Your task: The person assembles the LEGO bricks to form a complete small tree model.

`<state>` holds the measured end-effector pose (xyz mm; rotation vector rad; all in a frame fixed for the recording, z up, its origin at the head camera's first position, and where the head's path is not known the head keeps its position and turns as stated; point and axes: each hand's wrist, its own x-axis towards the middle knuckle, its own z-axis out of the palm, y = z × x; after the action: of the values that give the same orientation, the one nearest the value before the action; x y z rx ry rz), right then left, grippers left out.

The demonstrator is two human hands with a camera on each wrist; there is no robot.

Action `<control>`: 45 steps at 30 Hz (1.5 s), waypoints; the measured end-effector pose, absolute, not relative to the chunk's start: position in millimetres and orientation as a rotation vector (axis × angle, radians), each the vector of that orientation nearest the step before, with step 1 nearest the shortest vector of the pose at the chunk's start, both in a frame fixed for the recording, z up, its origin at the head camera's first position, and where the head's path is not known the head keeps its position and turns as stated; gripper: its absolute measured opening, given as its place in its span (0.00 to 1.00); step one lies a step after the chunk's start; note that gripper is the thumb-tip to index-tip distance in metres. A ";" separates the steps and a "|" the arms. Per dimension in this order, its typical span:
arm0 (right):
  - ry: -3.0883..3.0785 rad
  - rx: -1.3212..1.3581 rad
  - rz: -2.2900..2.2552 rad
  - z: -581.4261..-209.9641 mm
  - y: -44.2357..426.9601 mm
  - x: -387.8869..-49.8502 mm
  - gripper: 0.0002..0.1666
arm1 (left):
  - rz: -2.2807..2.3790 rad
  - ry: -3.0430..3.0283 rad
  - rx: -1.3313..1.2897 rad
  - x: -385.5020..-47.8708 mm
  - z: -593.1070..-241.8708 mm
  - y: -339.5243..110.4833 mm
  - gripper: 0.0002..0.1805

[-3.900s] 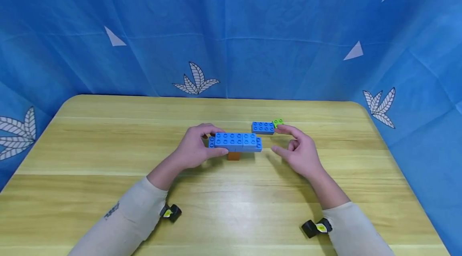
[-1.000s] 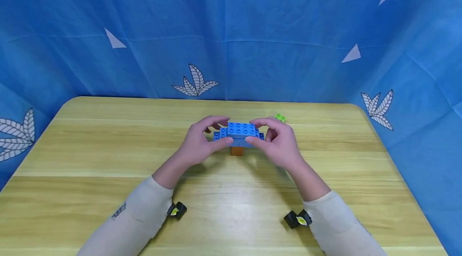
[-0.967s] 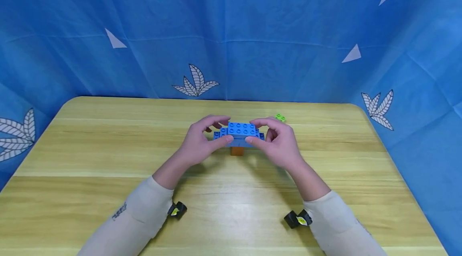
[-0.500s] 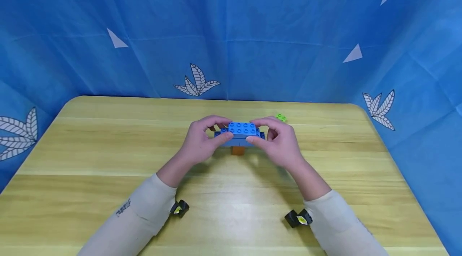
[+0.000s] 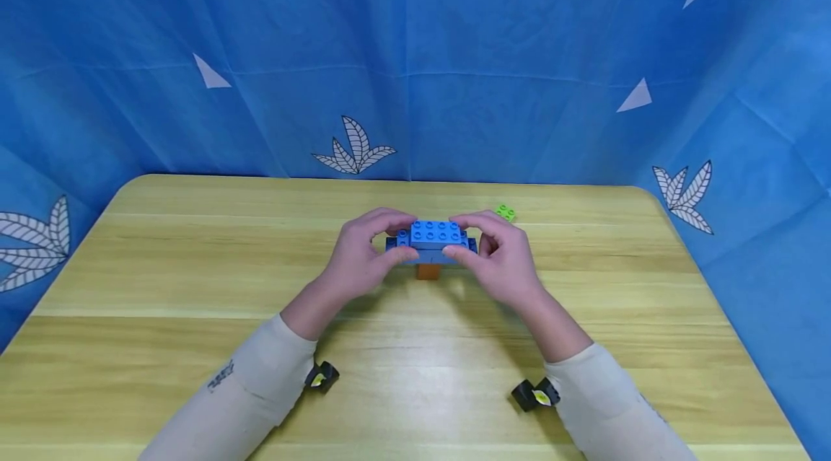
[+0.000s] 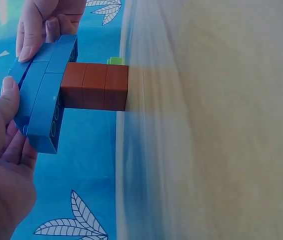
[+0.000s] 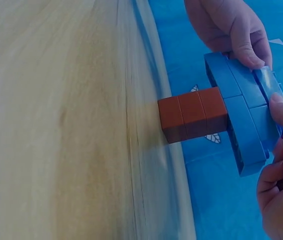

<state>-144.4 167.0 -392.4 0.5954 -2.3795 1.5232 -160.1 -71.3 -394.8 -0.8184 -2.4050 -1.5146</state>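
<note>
A blue eight-stud toy building brick (image 5: 436, 232) lies along the top of a stepped build of blue bricks (image 6: 46, 100). That build rests on a stack of 3 brown bricks (image 6: 95, 86) standing on the table. My left hand (image 5: 360, 255) grips the left end of the top brick, thumb in front and fingers behind. My right hand (image 5: 503, 259) grips its right end in the same way. In both wrist views a thin dark gap shows between the top brick and the blue layer under it.
A small green brick (image 5: 505, 213) lies on the wooden table (image 5: 227, 266), behind my right hand. A blue cloth (image 5: 493, 28) with leaf and triangle prints hangs behind and beside the table.
Since the earliest frame, the blue eight-stud brick has gone from the table behind onto the build's top. My right hand moved left to grip it. Over the last second almost nothing moved.
</note>
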 end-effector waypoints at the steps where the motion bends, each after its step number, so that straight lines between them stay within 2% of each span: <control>1: -2.374 0.598 1.522 -393.0 167.4 -144.6 0.21 | -1.507 -2.404 -0.823 -160.4 -394.7 -71.2 0.24; 10: -2.369 0.608 1.527 -394.2 168.3 -145.7 0.21 | -1.512 -2.346 -0.871 -162.7 -394.3 -69.9 0.20; 23: -2.440 0.584 1.505 -389.6 167.4 -150.2 0.17 | -1.463 -2.369 -0.904 -166.9 -391.9 -69.8 0.20; 30: -2.427 0.582 1.491 -392.4 171.3 -147.6 0.22 | -1.481 -2.434 -0.872 -167.6 -393.5 -71.2 0.22; 36: -2.570 0.592 1.508 -395.1 189.3 -149.3 0.35 | -1.488 -2.522 -0.831 -166.2 -393.0 -73.3 0.23; 40: -2.707 0.517 1.471 -397.0 207.1 -152.9 0.36 | -1.470 -2.547 -0.830 -166.8 -393.2 -74.0 0.23; 45: -2.712 0.265 1.322 -403.8 223.7 -161.4 0.29 | -1.468 -2.578 -0.818 -166.6 -393.5 -73.8 0.23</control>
<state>-161.4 223.7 -403.8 0.2651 -2.7123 1.3219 -166.6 -73.8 -393.5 -0.8177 -2.5775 -1.4681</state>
